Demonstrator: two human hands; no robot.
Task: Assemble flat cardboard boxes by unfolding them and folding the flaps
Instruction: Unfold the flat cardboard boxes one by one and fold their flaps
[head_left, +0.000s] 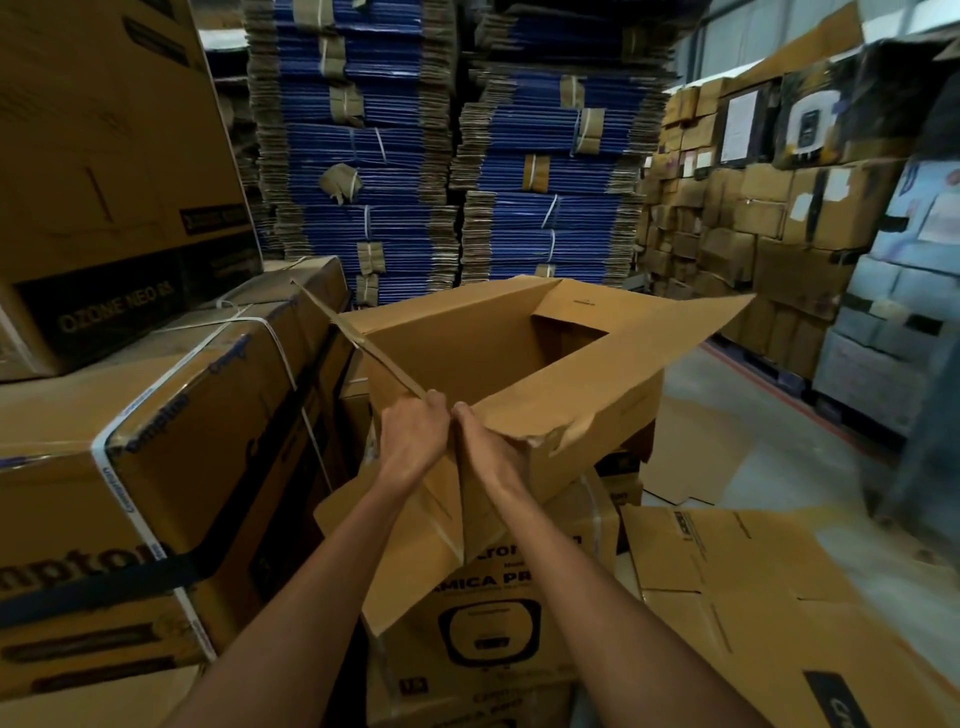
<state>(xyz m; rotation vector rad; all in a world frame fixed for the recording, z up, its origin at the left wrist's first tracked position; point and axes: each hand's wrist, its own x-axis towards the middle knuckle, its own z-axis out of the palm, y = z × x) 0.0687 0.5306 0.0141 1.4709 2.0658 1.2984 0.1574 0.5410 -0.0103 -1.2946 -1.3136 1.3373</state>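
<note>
Stacked box (111, 312), left of frame, reads "OZONE NEO". Left hand (413, 435) and right hand (485, 448) curl fingers (435, 400) over the open box (467, 358) at its near corner.

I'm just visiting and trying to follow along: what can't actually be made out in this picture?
Head view only:
- Fingers of the right hand: tucked behind the near corner of the open box, so its grip is unclear.
- Box floor: hidden by its own walls.
- Lettering on the printed carton below: partly covered by flap and forearms.
- The paper sheet on far boxes: too small to read.
</note>
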